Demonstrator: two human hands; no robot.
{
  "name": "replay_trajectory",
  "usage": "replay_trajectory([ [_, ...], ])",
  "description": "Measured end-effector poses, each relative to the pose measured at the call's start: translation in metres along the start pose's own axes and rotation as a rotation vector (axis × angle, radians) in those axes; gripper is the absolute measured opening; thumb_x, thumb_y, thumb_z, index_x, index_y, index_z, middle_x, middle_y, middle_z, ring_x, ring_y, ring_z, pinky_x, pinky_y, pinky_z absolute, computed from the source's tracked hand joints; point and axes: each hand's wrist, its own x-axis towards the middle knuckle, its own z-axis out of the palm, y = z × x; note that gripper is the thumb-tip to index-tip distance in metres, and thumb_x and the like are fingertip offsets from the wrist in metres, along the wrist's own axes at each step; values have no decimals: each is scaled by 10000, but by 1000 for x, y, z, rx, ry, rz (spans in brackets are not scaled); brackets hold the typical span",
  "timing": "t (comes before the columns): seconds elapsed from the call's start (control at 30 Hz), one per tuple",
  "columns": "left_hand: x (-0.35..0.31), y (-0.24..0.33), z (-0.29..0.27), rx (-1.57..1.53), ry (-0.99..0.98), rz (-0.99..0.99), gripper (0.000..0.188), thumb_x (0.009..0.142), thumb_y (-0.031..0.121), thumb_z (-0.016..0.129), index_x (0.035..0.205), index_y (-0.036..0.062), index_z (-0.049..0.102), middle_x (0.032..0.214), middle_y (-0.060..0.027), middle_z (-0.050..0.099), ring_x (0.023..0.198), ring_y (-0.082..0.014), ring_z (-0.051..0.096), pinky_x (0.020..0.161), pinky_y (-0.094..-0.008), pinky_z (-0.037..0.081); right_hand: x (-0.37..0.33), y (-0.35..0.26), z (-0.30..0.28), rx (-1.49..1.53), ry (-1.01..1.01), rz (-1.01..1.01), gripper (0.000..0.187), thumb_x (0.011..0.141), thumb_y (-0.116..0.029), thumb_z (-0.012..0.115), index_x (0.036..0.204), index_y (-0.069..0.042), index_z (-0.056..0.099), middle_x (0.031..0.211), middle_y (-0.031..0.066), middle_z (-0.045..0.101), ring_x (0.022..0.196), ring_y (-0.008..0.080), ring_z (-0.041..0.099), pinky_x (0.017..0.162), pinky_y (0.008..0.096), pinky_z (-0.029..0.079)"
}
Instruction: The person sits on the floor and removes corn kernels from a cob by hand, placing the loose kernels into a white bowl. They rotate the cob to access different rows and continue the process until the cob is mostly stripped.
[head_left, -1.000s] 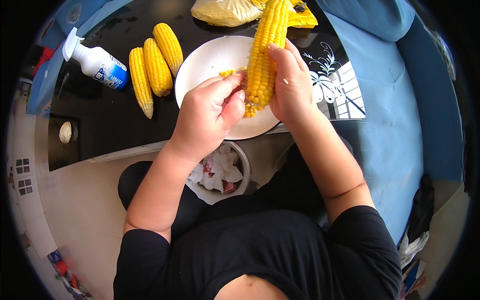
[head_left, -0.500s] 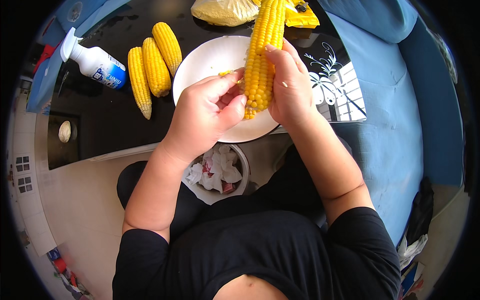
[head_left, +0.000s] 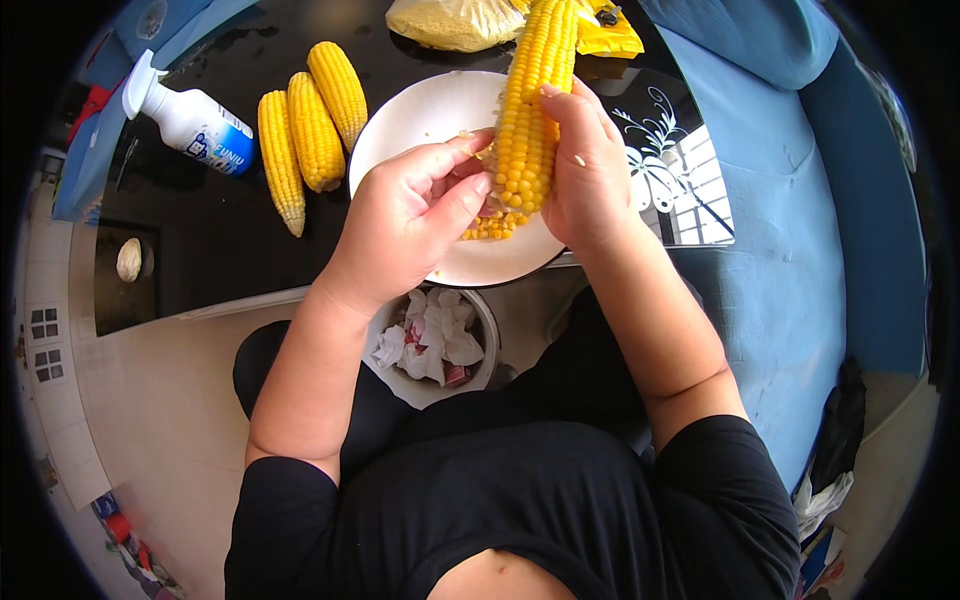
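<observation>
- The corn cob point(head_left: 530, 130) is leaning in the air over the white plate point(head_left: 395, 125), its far end pointing away from the person.
- The right hand point(head_left: 588, 170) is holding this cob from the right side; its grip is wrapping around it, with the thumb resting on the kernels.
- The left hand point(head_left: 400, 210) is bending thumb and forefinger at the cob's left side; whether this grip is pinching a kernel, I cannot tell.
- In my judgement, kernels are being picked off by fingers, and the next move is calling for a steady right hold and a small push from the left thumb.
- Loose kernels point(head_left: 490, 228) are lying on the plate, near the cob's lower end.
- Three other cobs point(head_left: 315, 135) are lying on the black tabletop point(head_left: 230, 245), left of the plate; a spray bottle point(head_left: 195, 125) is resting beside them.
- Below, a bin point(head_left: 488, 345) is holding crumpled paper point(head_left: 440, 335).
</observation>
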Motion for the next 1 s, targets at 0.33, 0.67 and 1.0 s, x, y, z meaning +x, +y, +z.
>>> replay_trajectory([
  [0.33, 4, -4, -3, 85, 51, 118, 305, 842, 49, 563, 1113, -88, 533, 975, -119, 604, 856, -124, 593, 749, -236, 487, 2, 4, -1, -2, -10, 6, 297, 855, -150, 463, 1123, -22, 446, 983, 94, 525, 860, 169, 551, 777, 302, 475],
  [0.67, 2, -6, -4, 330, 59, 189, 265, 833, 17, 523, 1067, -105, 546, 885, -126, 599, 760, -148, 597, 688, -240, 482, 0, 5, 3, -48, -6, -24, 320, 853, -147, 464, 1148, -26, 444, 990, 84, 525, 878, 163, 537, 791, 298, 457],
  [1.0, 4, -5, 0, 268, 75, 232, 273, 835, 34, 546, 1072, -102, 547, 916, -152, 593, 796, -175, 604, 698, -242, 489, 0, 2, 2, -13, 15, 12, 312, 847, -141, 449, 1136, -22, 438, 973, 92, 525, 867, 170, 541, 789, 306, 464],
])
